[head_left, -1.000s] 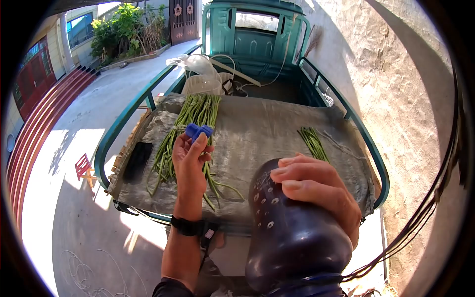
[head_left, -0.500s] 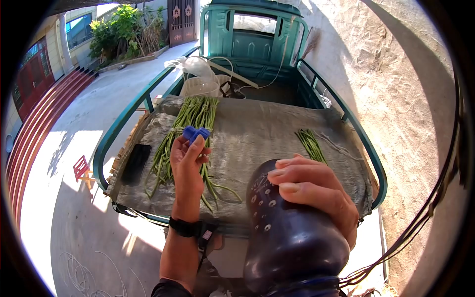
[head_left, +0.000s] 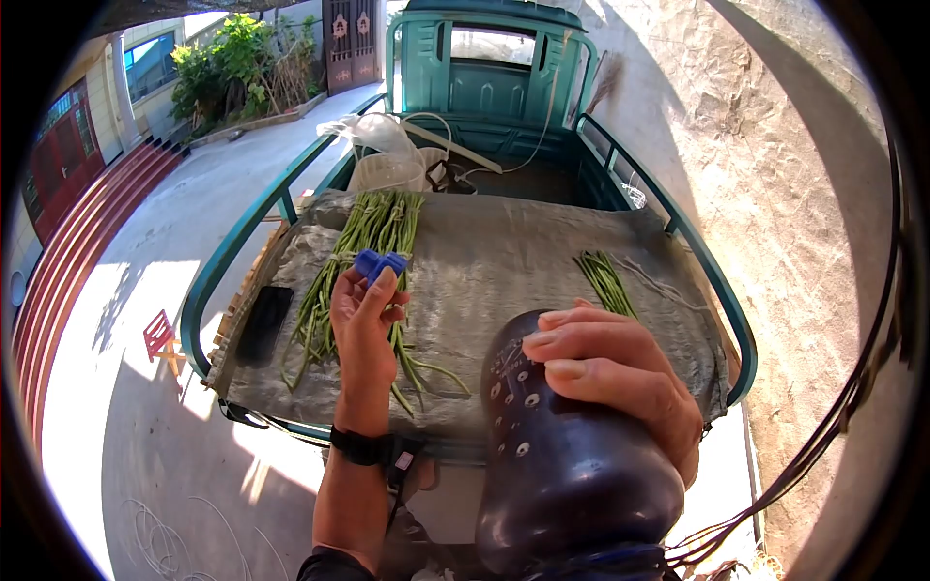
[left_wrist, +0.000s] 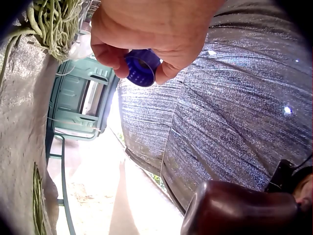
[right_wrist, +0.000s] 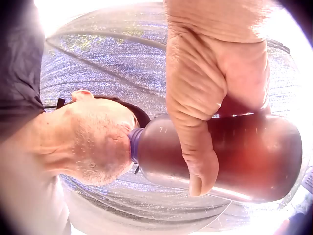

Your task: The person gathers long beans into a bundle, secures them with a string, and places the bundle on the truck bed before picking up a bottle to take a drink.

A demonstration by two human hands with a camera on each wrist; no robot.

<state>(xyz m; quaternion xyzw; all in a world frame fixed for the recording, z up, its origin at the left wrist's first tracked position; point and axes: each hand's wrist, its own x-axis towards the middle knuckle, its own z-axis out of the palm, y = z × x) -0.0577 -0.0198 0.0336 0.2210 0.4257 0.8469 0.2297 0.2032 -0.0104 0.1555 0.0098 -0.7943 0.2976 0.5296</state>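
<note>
A large dark bottle (head_left: pixel 572 465) is raised close to the head camera, and my right hand (head_left: pixel 630 373) grips its body with the fingers curled round it. In the right wrist view the bottle (right_wrist: pixel 244 156) lies level, its blue neck against the person's mouth, with the right hand (right_wrist: pixel 210 93) around it. My left hand (head_left: pixel 363 315) pinches a blue cap (head_left: pixel 379 264) above the green bean bundle. The left wrist view shows the cap's (left_wrist: pixel 142 67) hollow side between thumb and fingers of the left hand (left_wrist: pixel 151 29).
A grey sheet (head_left: pixel 484 290) covers the green cart bed, with long beans (head_left: pixel 373 228) at left, a smaller bunch (head_left: pixel 605 281) at right and a dark phone (head_left: pixel 264 324) near the left edge. White tubs (head_left: pixel 387 172) stand behind. Cart rails (head_left: pixel 237 237) flank the bed.
The whole scene has shifted slightly left in the head view. Both hands keep their holds on the bottle and cap, with little other movement.
</note>
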